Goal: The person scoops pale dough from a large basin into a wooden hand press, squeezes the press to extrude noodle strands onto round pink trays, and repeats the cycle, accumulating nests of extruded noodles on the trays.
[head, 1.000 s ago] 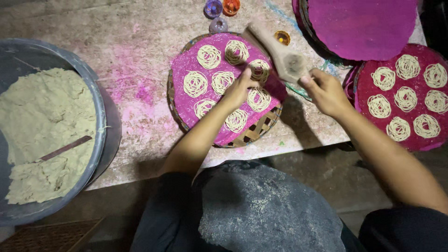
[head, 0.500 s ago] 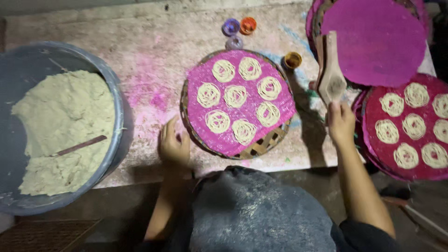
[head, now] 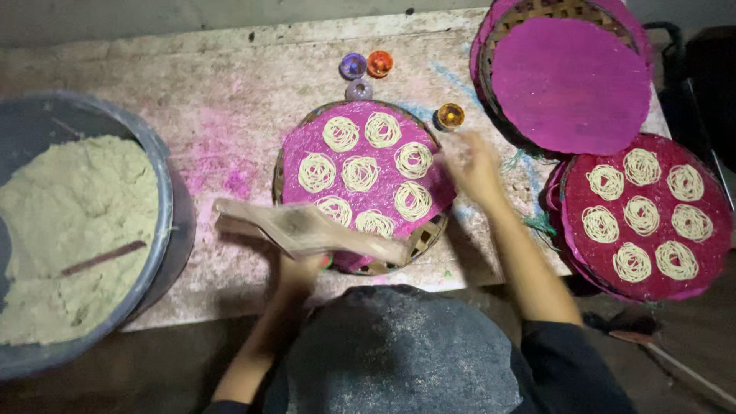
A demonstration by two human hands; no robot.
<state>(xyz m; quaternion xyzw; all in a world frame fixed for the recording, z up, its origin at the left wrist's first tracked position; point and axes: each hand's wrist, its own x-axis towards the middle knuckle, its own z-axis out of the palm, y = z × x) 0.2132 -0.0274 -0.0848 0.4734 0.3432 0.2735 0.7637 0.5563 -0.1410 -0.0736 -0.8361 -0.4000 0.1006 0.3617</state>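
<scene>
Head view, looking straight down on a pale, pink-stained stone slab (head: 230, 115). I see the left hand (head: 300, 270) closed around a pale wooden hand press with long paddle-like handles (head: 307, 228), gripped from below near its middle; the press lies roughly level over the near edge of the slab, just left of the round woven basket tray lined with bright magenta cloth (head: 360, 172). Seven small coils of pale yellow noodle strands (head: 360, 173) sit on that cloth, close together but mostly apart. The right hand (head: 469, 165) is blurred at the tray's right rim; I cannot tell if it grips the rim or only touches it, fingers look loosely spread. My read: the press is stiff, fairly light wood, best held at the handles or mid-body as now; the tray is light and slightly flexible, to be taken by its woven rim and kept level, since the coils are soft, fragile and would slide or smear. Far right, an empty magenta-lined basket tray (head: 571, 84); near right, a darker red-lined tray with seven coils (head: 648, 218). Left, a large grey tub of pale crumbly dough (head: 69, 230) with a dark stick lying in it. Four small coloured cups (head: 368, 69) stand beyond the middle tray.
</scene>
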